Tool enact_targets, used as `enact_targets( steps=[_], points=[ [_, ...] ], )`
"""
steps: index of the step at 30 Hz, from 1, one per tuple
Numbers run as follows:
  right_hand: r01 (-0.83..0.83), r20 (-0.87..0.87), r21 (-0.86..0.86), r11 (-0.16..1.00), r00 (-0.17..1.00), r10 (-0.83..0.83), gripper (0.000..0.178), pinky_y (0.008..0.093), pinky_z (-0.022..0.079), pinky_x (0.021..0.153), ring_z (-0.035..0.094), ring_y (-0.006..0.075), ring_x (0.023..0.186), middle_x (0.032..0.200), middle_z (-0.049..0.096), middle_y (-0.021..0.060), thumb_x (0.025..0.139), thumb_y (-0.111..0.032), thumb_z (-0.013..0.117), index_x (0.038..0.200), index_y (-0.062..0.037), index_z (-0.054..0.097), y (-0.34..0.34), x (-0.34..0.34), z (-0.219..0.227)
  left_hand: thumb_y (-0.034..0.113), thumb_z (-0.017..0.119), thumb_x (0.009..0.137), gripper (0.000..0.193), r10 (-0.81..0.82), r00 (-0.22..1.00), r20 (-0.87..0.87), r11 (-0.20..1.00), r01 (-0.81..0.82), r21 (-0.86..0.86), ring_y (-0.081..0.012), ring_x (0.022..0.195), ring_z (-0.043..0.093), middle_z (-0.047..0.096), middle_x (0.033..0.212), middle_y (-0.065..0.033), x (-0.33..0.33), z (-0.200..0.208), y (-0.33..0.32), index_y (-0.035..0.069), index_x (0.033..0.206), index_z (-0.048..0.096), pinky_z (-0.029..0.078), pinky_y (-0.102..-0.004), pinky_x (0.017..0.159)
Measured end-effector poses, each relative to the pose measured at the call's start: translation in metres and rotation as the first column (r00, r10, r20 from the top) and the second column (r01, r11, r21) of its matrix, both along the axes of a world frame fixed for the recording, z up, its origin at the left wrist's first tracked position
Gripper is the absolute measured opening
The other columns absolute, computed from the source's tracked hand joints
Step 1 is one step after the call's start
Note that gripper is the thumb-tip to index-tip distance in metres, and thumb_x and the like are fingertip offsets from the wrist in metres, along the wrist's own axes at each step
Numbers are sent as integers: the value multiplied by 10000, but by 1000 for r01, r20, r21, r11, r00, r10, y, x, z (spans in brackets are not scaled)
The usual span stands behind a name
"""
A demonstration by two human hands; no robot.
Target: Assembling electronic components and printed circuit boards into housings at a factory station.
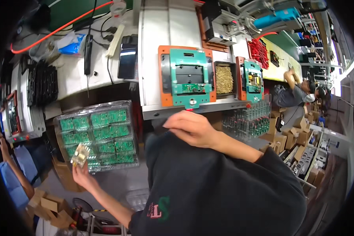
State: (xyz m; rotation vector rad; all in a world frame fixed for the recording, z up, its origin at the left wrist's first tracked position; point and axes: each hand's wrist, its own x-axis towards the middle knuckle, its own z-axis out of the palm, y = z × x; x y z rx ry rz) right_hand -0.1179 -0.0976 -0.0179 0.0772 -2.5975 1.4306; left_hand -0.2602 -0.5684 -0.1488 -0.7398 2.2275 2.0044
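Note:
My left hand (83,176) is closed, pinching a small circuit board (80,155) by its lower end. The board looks pale, with components on its face. It is above the near left corner of a clear blister tray (133,138) that carries several green circuit boards (117,130). My right hand (192,128) is at the bench's front edge, its fingers bent together toward the thumb; whatever they hold, if anything, is hidden. Just beyond it stands a green fixture on an orange base (212,94), with a narrow green circuit board (188,88) lying in its lower part.
Right of the fixture is a bin of brass-coloured small parts (224,79), then a second orange-and-green fixture (251,81). A blue tool (277,18) is mounted at the back right. Stacked clear trays (246,120) stand below the bench. People work at far left and right.

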Motion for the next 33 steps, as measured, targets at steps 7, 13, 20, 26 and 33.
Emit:
enact_targets(
  steps=[7, 13, 20, 26, 33],
  points=[
    [111, -70, 236, 965, 993, -97, 558, 388, 510, 905, 618, 302, 1048, 1151, 627, 104, 760, -91, 837, 1285, -50, 653, 32, 1, 13, 69, 541, 1020, 355, -611, 791, -27, 612, 494, 617, -261, 1101, 683, 639, 1267, -188, 49, 110, 308, -83, 1340, 555, 602, -380, 936],
    [280, -90, 256, 925, 960, -265, 461, 419, 527, 889, 614, 343, 1031, 1091, 619, 142, 780, -73, 797, 1218, -34, 660, 89, 21, -8, -16, 676, 913, 391, -808, 413, -420, 574, 712, -404, -285, 1123, 655, 657, 1243, -137, 38, 109, 374, -9, 1300, 624, 519, -383, 972],
    [271, -59, 226, 936, 962, -265, 416, 397, 518, 897, 620, 313, 1048, 1109, 621, 110, 802, -82, 795, 1195, -44, 665, 135, -8, -47, 57, 788, 815, 311, -882, 127, -453, 447, 526, -724, -299, 1049, 635, 671, 1134, -90, 17, 69, 415, 33, 1113, 701, 492, -413, 897],
    [280, -38, 234, 931, 960, -279, 421, 407, 512, 905, 617, 315, 1050, 1102, 618, 102, 804, -86, 795, 1203, -56, 666, 137, -11, -46, 66, 794, 807, 227, -877, 141, -458, 467, 466, -751, -286, 1033, 645, 690, 1053, -65, 16, 67, 423, 37, 1024, 734, 487, -415, 888],
    [416, -143, 240, 877, 909, -391, 430, 412, 497, 930, 596, 326, 1117, 1215, 618, 117, 810, -58, 778, 1221, -43, 655, 119, -2, -25, 90, 808, 806, 295, -864, 224, -451, 490, 586, -646, -324, 1100, 621, 665, 1193, -113, 10, 69, 408, 49, 1086, 724, 490, -408, 927]
  ],
)
